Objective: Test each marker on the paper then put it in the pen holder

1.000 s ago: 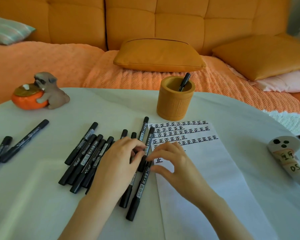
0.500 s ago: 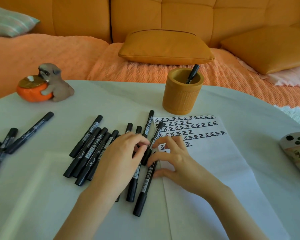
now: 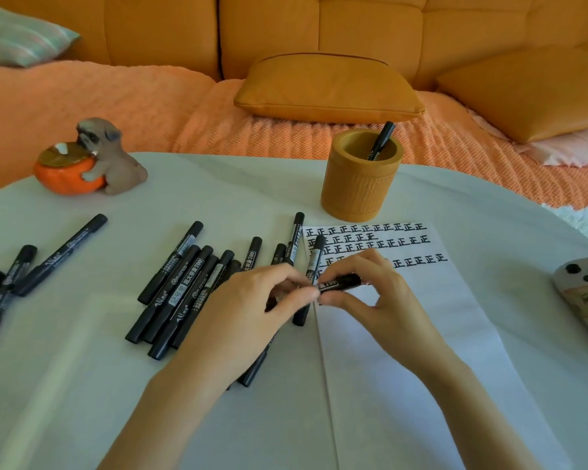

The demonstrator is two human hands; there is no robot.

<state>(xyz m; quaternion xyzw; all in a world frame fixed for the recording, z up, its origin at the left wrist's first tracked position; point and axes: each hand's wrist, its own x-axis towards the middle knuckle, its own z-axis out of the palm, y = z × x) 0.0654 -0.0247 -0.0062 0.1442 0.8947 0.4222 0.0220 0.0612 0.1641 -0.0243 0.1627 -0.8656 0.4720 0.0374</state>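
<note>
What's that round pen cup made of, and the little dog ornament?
Pen holder: probably bamboo or wood, matte tan, with fine vertical grooves low on its wall. Dog ornament: likely painted resin or ceramic, smooth with a slight sheen.

black marker (image 3: 340, 283) level above the left edge of the paper (image 3: 421, 334). paper white, flat, rows of 正 at far end. tan pen holder (image 3: 360, 188) upright just beyond it, one marker (image 3: 382, 140) leaning inside. loose black markers (image 3: 192, 283) lie left of paper.
</note>
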